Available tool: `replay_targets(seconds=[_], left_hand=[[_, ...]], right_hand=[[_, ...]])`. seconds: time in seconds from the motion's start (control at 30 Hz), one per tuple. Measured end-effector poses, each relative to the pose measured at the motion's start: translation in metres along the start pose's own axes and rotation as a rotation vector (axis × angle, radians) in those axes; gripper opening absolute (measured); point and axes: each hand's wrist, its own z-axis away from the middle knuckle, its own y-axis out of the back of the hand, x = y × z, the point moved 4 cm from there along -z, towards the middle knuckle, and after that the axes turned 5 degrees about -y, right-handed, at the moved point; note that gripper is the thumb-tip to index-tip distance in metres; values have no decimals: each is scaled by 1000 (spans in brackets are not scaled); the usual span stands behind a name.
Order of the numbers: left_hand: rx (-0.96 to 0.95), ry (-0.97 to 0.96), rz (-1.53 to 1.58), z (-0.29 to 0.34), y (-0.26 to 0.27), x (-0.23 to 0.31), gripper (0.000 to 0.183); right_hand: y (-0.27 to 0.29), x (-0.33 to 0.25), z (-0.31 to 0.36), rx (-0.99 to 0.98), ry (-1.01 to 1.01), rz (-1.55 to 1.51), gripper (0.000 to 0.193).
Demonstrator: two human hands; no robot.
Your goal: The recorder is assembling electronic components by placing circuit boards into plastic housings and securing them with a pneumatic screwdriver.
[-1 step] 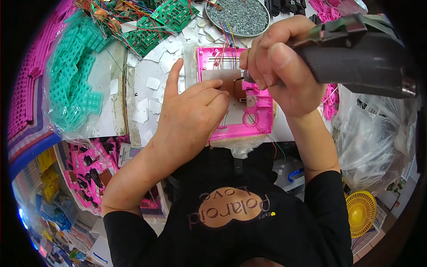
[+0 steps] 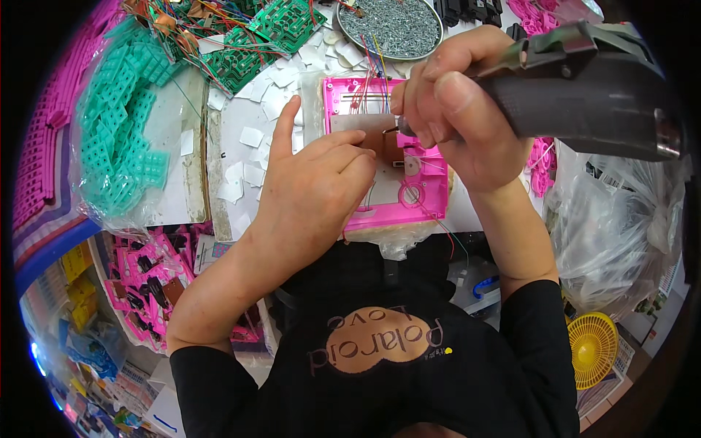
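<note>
A pink plastic casing (image 2: 438, 191) lies in front of me, holding a brown circuit board (image 2: 381, 143) with a pale grey panel beside it. My right hand (image 2: 467, 109) is closed round a dark grey electric screwdriver (image 2: 577, 106), held nearly level. The thin bit of the tool points left and its tip meets the brown board. Across the left part of the casing rests my left hand (image 2: 314, 186), little finger raised, the other fingers bent together over the board's edge. What those fingers hold, if anything, is hidden. Thin coloured wires (image 2: 381, 62) rise from the casing's far side.
A round tray of small screws (image 2: 391, 29) stands beyond the casing, with green circuit boards (image 2: 255, 44) to its left. White paper pieces (image 2: 252, 137) are scattered about. Teal keypads (image 2: 120, 124) lie far left; pink parts (image 2: 150, 292) fill a lower container. A clear plastic bag (image 2: 613, 226) sits right.
My right hand and the electric screwdriver have shifted very slightly left. The left hand and the casing look unmoved.
</note>
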Motion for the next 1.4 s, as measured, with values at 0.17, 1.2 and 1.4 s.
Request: replay_targets(seconds=[0.17,1.2,1.4], left_hand=[[40,-19,7,-1,0,0,13],[62,-190,294,10,-22,32,23],[23,-102,304,9,-2,22,23]], right_hand=[[-11,1,-2,32,22,21,18],[-4,19,-5,239,-300,10,13],[3,3,-4,263,-185,214,25]])
